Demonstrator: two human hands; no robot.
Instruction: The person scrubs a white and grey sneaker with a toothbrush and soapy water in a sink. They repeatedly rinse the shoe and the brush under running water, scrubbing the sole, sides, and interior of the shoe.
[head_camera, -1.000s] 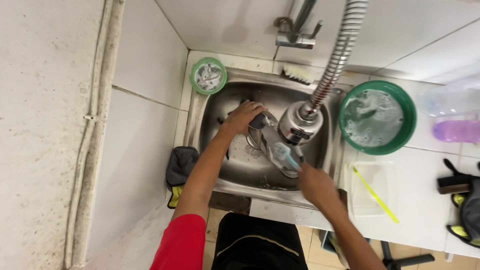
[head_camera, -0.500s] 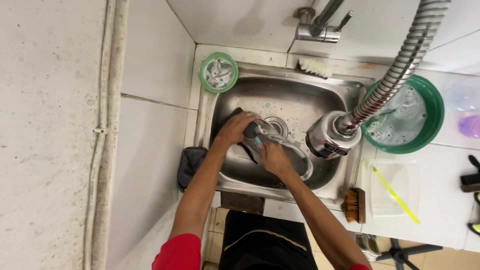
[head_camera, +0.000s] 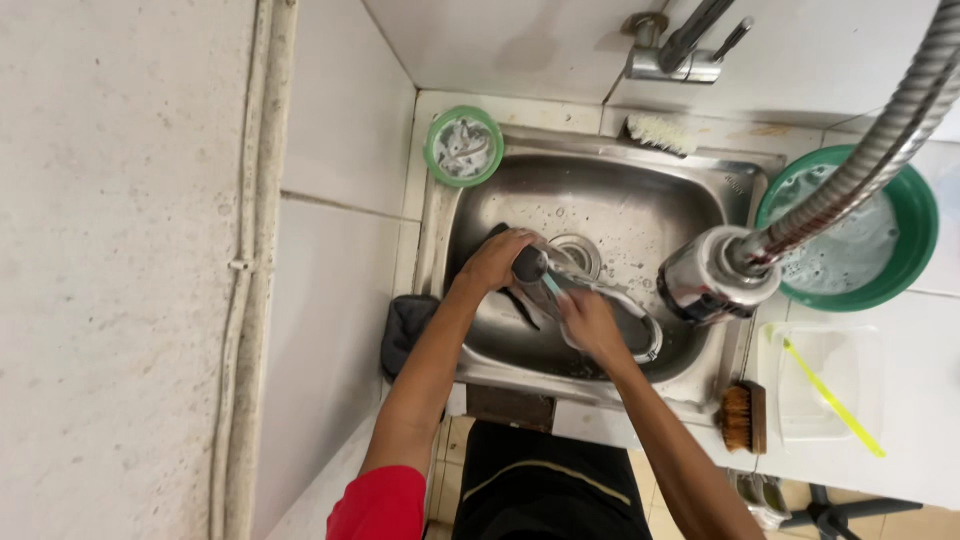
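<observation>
Both of my hands are down in a stainless steel sink (head_camera: 700, 200). My left hand (head_camera: 495, 262) grips a glass pot lid (head_camera: 645, 335) by its round black knob (head_camera: 530, 265). The lid has a metal rim, lies tilted near the drain (head_camera: 575, 252), and is partly hidden by my hands. My right hand (head_camera: 590, 325) presses on the glass, closed on a small blue-green scrubber (head_camera: 551, 285) that shows only at its tip. A dark utensil lies under the lid on the sink floor.
A metal spray head (head_camera: 715, 275) on a flexible hose hangs over the sink's right side. A green basin of soapy water (head_camera: 900, 270) stands to the right, a small green bowl (head_camera: 462, 147) at the back left. Also around: white brush (head_camera: 660, 132), wooden brush (head_camera: 741, 417), clear tub (head_camera: 830, 390), dark cloth (head_camera: 405, 330), wall tap (head_camera: 680, 55).
My right hand has come from the sink's right front to the lid beside my left hand. The view has shifted, so the spray head now sits further right.
</observation>
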